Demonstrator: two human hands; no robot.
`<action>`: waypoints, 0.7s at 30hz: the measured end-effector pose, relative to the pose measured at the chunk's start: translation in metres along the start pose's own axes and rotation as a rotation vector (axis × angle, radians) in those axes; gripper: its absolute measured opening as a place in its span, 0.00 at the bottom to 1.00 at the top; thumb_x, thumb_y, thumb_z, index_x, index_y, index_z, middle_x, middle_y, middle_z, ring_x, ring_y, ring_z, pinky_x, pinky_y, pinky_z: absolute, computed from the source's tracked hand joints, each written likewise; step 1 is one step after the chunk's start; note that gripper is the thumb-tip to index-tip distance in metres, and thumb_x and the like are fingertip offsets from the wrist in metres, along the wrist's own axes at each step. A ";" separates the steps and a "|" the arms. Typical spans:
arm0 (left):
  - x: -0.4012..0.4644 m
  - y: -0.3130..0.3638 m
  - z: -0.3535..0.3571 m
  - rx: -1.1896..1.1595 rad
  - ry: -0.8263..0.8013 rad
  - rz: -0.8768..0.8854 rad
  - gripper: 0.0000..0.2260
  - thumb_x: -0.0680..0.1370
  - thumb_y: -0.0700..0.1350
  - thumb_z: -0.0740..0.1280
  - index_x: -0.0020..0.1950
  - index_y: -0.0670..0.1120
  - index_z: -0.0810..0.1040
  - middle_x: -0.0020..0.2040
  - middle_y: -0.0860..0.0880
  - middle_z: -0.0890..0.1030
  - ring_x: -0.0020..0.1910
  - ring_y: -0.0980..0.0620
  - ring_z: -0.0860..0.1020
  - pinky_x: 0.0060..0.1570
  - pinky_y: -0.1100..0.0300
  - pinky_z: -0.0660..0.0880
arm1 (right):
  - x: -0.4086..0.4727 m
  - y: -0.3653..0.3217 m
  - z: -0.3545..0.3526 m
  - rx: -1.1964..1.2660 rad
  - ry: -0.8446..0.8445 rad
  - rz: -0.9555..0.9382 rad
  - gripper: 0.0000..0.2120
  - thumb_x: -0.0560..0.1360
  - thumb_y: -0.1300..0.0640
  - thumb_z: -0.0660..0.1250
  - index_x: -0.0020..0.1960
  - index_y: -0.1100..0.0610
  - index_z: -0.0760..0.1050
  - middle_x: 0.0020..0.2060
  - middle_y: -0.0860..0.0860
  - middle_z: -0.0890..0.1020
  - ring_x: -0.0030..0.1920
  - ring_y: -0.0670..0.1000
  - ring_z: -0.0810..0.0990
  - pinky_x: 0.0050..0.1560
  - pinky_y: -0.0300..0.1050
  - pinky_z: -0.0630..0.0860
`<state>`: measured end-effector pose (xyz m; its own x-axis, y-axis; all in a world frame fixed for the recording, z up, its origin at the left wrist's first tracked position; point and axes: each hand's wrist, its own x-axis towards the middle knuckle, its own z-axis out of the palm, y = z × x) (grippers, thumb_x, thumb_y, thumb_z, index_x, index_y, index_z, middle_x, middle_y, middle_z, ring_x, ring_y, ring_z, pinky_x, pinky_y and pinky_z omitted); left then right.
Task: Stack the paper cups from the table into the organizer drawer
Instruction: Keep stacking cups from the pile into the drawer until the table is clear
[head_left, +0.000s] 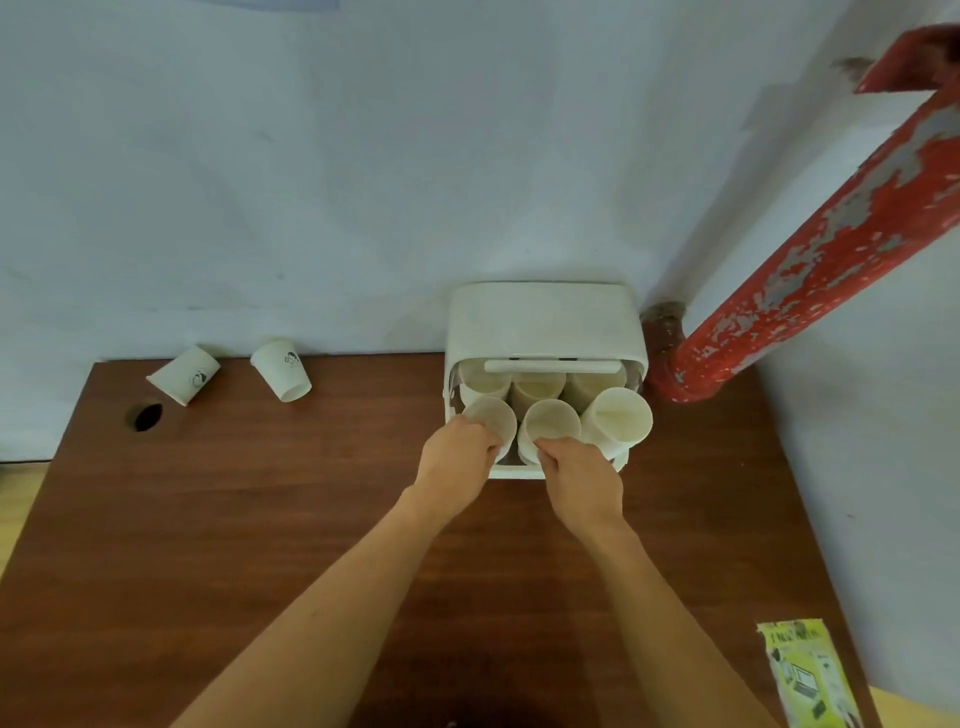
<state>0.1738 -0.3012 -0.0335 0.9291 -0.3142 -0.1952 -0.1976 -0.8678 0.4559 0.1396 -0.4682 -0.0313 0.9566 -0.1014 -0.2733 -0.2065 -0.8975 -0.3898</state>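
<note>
A white organizer (545, 322) stands at the back of the brown table (260, 519), its drawer (514, 472) pulled out toward me and holding several upright paper cups. My left hand (457, 452) grips the front-left cup (491, 418) at its near rim. My right hand (582, 478) pinches the near rim of the front-middle cup (550, 423). A taller stack of cups (618, 418) leans in the front-right corner. Two printed paper cups stand upside down at the table's far left: one cup (184, 375) leaning left, the other cup (283, 370) beside it.
A peeling red pipe (810, 249) runs diagonally down to the table's back right corner, close to the organizer. A round cable hole (148, 415) sits near the left edge. A yellow-green leaflet (805, 675) lies at the near right corner. The wall is right behind.
</note>
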 end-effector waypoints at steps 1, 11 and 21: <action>0.002 -0.001 0.002 -0.010 -0.002 -0.008 0.14 0.79 0.43 0.61 0.32 0.51 0.70 0.39 0.50 0.77 0.42 0.49 0.74 0.35 0.58 0.69 | 0.001 -0.001 0.001 -0.011 -0.004 0.000 0.11 0.81 0.53 0.59 0.55 0.48 0.80 0.49 0.50 0.83 0.49 0.54 0.79 0.42 0.48 0.77; -0.019 -0.033 -0.030 -0.200 0.198 0.019 0.09 0.80 0.46 0.63 0.56 0.50 0.81 0.54 0.56 0.80 0.53 0.56 0.75 0.49 0.61 0.74 | -0.005 -0.050 -0.008 0.236 0.183 -0.047 0.12 0.81 0.53 0.61 0.62 0.50 0.78 0.55 0.45 0.81 0.50 0.46 0.79 0.50 0.39 0.74; -0.071 -0.208 -0.096 -0.146 0.297 -0.437 0.11 0.79 0.46 0.64 0.60 0.50 0.78 0.56 0.53 0.80 0.52 0.55 0.78 0.52 0.55 0.77 | 0.027 -0.201 0.063 0.288 -0.106 -0.224 0.13 0.80 0.47 0.62 0.63 0.47 0.76 0.54 0.41 0.79 0.51 0.40 0.76 0.53 0.37 0.71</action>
<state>0.1791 -0.0610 -0.0308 0.9674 0.2045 -0.1497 0.2527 -0.8242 0.5068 0.1938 -0.2637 -0.0155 0.9610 0.1423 -0.2372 -0.0586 -0.7333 -0.6774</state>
